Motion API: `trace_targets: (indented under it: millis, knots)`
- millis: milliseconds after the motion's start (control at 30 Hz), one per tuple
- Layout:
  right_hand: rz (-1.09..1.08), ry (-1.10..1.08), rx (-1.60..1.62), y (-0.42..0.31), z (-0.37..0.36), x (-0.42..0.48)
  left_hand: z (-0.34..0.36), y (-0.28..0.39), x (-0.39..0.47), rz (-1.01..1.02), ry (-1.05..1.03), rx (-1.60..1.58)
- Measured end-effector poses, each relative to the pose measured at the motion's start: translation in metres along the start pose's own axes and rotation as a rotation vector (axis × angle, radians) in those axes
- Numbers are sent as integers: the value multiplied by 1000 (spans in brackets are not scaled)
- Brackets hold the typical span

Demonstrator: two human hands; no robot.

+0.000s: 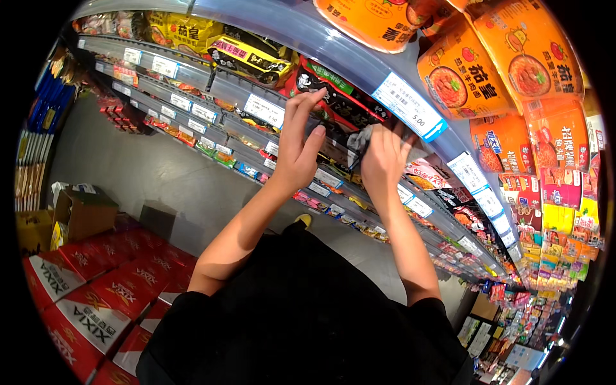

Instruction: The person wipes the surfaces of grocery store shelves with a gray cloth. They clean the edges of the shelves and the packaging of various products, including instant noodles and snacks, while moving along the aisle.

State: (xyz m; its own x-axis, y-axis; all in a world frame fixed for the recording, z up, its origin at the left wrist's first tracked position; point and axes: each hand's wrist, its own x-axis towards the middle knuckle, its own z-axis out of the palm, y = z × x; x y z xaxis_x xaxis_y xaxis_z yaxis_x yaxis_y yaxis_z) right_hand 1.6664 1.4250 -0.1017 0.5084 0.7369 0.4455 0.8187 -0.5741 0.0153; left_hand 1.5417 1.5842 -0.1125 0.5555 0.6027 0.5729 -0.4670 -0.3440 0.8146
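My left hand (301, 139) is raised at the front of a store shelf, fingers bent and apart with nothing in them, beside a black and red noodle packet (337, 94). To its right, my right hand (387, 154) presses a grey cloth (360, 143) at the shelf, just under a large price tag (409, 106); its fingertips are partly hidden. Left of the packet lie a yellow and black packet (252, 57) and a yellow packet (180, 31).
Orange noodle cups (452, 77) stand on the upper shelf at the right. Lower shelf tiers with price tags (202, 113) run below my hands. Red and white cartons (96, 308) are stacked at the lower left, near an open cardboard box (89, 211) on the floor.
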Motion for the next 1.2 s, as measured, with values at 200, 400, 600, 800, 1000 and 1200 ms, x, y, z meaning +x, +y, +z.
trace_targets:
  millis: [200, 400, 600, 800, 1000, 1200]
  knots:
    - [46, 150, 164, 5, -21, -65, -17, -8, 6, -42, -51, -177]
    - [-236, 349, 692, -56, 25, -46, -28, -20, 2, -238, -50, -474]
    - [-197, 320, 287, -102, 63, 37, -56, -11, 0, -289, 132, -414]
    - [-247, 201, 332, -73, 54, 9, -83, -11, 12, -296, 365, -184]
    - [-207, 303, 531, -58, 63, -12, -111, -18, 41, -305, 214, -132]
    - [-358, 331, 490, -127, 81, 30, -146, -17, 66, -347, 59, -8]
